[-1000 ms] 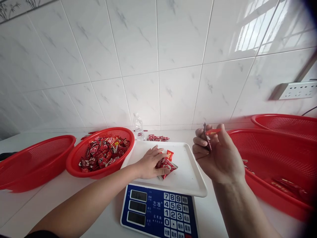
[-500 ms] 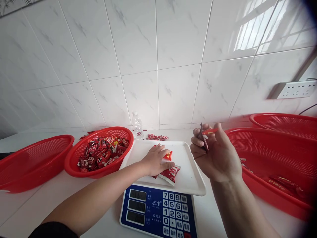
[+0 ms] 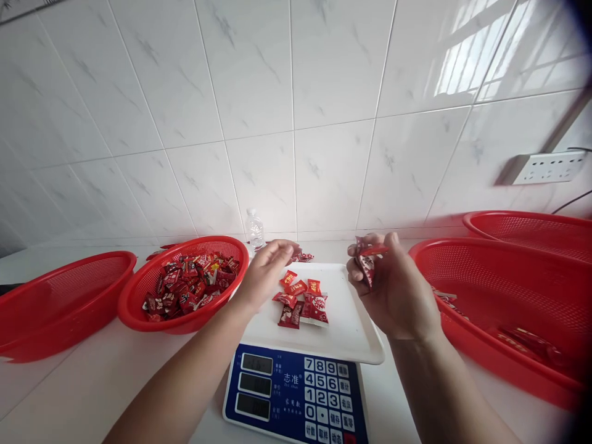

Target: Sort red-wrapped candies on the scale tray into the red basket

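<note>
My left hand (image 3: pixel 264 274) hovers over the left side of the white tray (image 3: pixel 354 330) with its fingers curled together; whether anything is pinched between the fingertips is hidden. Beneath and to the right of it, several small wrapped candies (image 3: pixel 296 287) and a larger red candy packet (image 3: pixel 315 309) lie on the tray. My right hand (image 3: pixel 407 296), raised over the tray's right edge, grips wrapped candies (image 3: pixel 366 268), one dark red and one bright red. The tray sits on a blue digital scale (image 3: pixel 296 394) with a keypad.
A round red basket (image 3: pixel 124 299) full of wrapped candies stands left of the tray, beside another red basket (image 3: pixel 60 308). Red baskets (image 3: pixel 499 361) are on the right, one with some packets inside. Near the wall stand a clear plastic bottle (image 3: pixel 254 229) and more packets (image 3: pixel 303 257).
My left hand has lifted off the tray and moved up and left, its fingers curling and uncovering the candies. The larger packet has shifted slightly up-left. My right hand has moved slightly left.
</note>
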Available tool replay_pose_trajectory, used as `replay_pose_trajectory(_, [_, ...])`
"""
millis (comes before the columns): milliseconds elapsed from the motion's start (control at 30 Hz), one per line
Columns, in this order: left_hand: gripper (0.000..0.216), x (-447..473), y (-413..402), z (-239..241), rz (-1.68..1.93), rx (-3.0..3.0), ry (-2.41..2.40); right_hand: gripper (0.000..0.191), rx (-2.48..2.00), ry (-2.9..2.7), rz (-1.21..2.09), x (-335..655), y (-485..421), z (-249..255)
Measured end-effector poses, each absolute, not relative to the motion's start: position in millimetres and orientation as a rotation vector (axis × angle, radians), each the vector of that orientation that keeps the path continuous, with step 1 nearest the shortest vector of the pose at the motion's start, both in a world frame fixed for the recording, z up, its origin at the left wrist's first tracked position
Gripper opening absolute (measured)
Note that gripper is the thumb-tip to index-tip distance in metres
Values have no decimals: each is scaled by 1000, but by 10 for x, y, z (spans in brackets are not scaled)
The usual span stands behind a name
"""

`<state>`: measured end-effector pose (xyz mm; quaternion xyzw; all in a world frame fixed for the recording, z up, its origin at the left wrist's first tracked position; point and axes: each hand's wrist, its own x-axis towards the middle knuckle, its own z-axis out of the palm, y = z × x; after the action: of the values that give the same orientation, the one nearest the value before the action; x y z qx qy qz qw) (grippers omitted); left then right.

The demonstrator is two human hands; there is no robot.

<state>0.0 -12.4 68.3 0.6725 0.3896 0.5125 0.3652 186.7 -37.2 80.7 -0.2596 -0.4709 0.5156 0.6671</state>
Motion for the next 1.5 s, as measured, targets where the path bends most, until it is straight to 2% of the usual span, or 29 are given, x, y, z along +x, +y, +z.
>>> replay_pose_trajectory(133, [17, -43, -462, 781, 1451, 1545, 786, 30, -555, -1126, 1142, 1790, -416, 733])
replay_pose_trajectory(333, [47, 52, -666, 659, 1112, 1613, 661, 27, -600, -1592, 1128, 1668, -514, 632])
replay_pose_trajectory(467, [32, 88, -627, 557, 1090, 1609, 680, 38, -660, -1712, 1132, 1575, -525, 573])
replay_pose_trajectory(567, [32, 60, -608, 544, 1094, 1639, 711, 48, -723, -1768, 1116, 1549, -488, 527])
replay_pose_trajectory(767, [26, -2, -570, 556, 1137, 1612, 768, 48, -656, -1822, 1118, 1562, -473, 479])
replay_pose_trajectory(933, [21, -93, -501, 596, 1334, 1151, 703, 50, -752, -1850, 1008, 1660, -458, 545])
replay_pose_trajectory(1033, [16, -252, -465, 720, 1457, 839, 585, 51, -950, -1928, 828, 1705, -384, 528])
replay_pose_trajectory(1133, [26, -419, -450, 863, 1521, 598, 506, 49, -1114, -2235, 626, 1671, -327, 450])
replay_pose_trajectory(1300, [30, -540, -471, 979, 1500, 405, 457, 43, -995, -2672, 507, 1573, -331, 333])
replay_pose_trajectory(1400, [32, -546, -479, 981, 1502, 397, 434, 24, -925, -2696, 543, 1606, -331, 377])
replay_pose_trajectory(1500, [32, -550, -480, 974, 1490, 422, 421, 20, -956, -2675, 660, 1654, -265, 477])
